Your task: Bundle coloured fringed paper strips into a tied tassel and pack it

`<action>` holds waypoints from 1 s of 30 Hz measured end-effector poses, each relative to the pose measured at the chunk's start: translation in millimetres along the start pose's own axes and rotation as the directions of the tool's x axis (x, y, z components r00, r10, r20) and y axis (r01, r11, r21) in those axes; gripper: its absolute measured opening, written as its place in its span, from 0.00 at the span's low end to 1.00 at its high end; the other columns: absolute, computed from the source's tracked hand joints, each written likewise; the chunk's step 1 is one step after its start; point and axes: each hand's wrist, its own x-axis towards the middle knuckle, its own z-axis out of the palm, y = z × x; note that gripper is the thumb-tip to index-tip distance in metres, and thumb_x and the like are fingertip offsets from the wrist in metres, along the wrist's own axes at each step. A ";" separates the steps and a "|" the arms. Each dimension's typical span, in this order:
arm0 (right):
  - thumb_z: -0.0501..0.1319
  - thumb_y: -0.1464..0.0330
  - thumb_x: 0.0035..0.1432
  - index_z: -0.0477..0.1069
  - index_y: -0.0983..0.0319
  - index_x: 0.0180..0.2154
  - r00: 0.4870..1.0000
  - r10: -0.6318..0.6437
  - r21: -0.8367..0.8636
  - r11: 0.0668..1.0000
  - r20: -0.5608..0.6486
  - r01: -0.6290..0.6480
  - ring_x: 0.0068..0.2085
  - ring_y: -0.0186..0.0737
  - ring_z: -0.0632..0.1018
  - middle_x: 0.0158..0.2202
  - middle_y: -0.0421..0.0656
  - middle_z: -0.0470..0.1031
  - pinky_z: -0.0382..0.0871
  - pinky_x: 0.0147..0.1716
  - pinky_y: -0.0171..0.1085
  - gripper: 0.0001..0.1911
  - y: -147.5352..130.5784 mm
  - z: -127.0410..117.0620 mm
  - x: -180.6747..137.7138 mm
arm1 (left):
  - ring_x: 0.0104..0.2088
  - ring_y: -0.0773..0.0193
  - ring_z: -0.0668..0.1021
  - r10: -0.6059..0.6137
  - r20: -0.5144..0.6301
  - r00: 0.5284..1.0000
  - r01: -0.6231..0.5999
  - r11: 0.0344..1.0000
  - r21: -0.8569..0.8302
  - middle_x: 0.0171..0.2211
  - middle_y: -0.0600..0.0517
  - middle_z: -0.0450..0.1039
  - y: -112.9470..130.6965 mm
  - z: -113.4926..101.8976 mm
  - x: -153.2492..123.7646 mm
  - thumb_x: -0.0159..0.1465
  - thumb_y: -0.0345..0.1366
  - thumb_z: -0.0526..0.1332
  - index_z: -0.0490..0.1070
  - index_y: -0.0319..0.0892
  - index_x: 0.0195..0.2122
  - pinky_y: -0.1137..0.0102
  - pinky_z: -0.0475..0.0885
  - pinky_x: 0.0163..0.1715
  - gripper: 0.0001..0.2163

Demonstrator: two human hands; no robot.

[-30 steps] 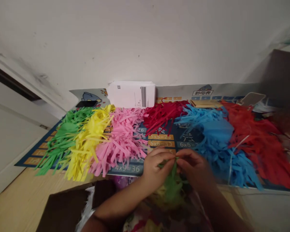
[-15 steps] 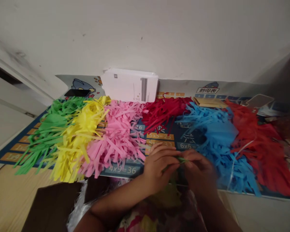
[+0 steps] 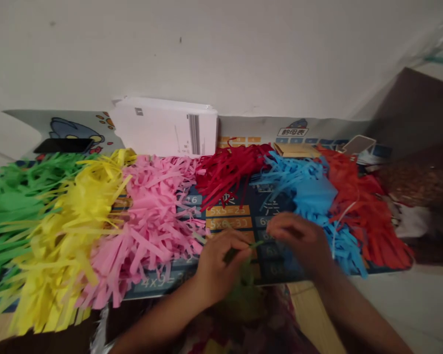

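My left hand (image 3: pixel 223 263) is closed in a pinch on a green paper strip (image 3: pixel 257 243), its tip poking out past the fingertips. Pale green fringed paper (image 3: pixel 245 290) hangs below that hand, over my lap, dim and partly blurred. To the right, my right hand (image 3: pixel 300 241) is apart from the green strip, its fingers loosely bent and open with nothing visible in them. It hovers in front of the blue fringed paper bundle (image 3: pixel 313 191). Left of my left hand lies the pink fringed bundle (image 3: pixel 151 206).
Yellow (image 3: pixel 70 216), green (image 3: pixel 18 201), dark red (image 3: pixel 232 169) and orange-red fringed bundles (image 3: pixel 365 211) lie across the printed mat (image 3: pixel 162 282). Behind them are a white box (image 3: pixel 162 128), a black phone (image 3: pixel 63 145) and a tan paper packet (image 3: pixel 297 150) along the wall.
My right hand has come away from the green strip and moved to the right. My left hand still holds the strip. The view has turned to the right.
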 end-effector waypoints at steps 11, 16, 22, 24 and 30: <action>0.54 0.75 0.65 0.77 0.69 0.38 0.906 0.369 -0.810 0.584 0.207 -0.054 0.42 0.48 0.79 0.41 0.57 0.78 0.68 0.39 0.40 0.12 85.3 -8.9 68.1 | 0.27 0.68 0.77 -0.546 0.074 0.835 0.504 0.702 -0.504 0.29 0.52 0.76 -11.4 7.6 1.2 0.53 0.44 0.73 0.77 0.40 0.37 0.74 0.72 0.27 0.16; 0.53 0.70 0.66 0.76 0.67 0.42 0.934 0.321 -0.780 0.620 0.157 -0.082 0.41 0.52 0.80 0.41 0.55 0.79 0.70 0.38 0.44 0.13 55.7 -30.8 37.2 | 0.24 0.68 0.76 -0.540 0.134 0.831 0.532 0.701 -0.476 0.24 0.53 0.75 -7.9 3.6 -0.5 0.57 0.48 0.70 0.78 0.39 0.37 0.74 0.70 0.25 0.16; 0.56 0.62 0.66 0.76 0.57 0.39 0.990 0.035 -0.225 0.974 0.137 -0.003 0.36 0.42 0.80 0.36 0.43 0.81 0.72 0.35 0.38 0.12 -2.8 1.1 -29.9 | 0.34 0.62 0.80 -0.104 -0.003 0.995 0.104 0.993 0.050 0.32 0.49 0.80 -0.4 11.4 2.3 0.64 0.42 0.66 0.81 0.43 0.36 0.69 0.75 0.36 0.09; 0.56 0.63 0.66 0.76 0.58 0.38 0.996 0.033 -0.127 0.992 0.079 -0.023 0.35 0.41 0.80 0.34 0.42 0.80 0.73 0.35 0.37 0.11 -11.1 14.9 -40.4 | 0.35 0.62 0.80 -0.047 0.017 0.999 0.044 0.990 0.130 0.33 0.49 0.80 0.0 14.4 2.6 0.65 0.39 0.65 0.81 0.43 0.37 0.69 0.76 0.36 0.07; 0.59 0.63 0.65 0.76 0.57 0.38 0.999 0.037 -0.050 0.998 -0.005 -0.037 0.35 0.40 0.80 0.35 0.41 0.80 0.73 0.36 0.36 0.08 -7.7 20.3 -51.4 | 0.34 0.64 0.80 0.046 0.099 0.994 -0.068 0.968 0.240 0.34 0.49 0.79 0.8 14.7 -1.9 0.67 0.36 0.63 0.80 0.43 0.38 0.71 0.76 0.35 0.06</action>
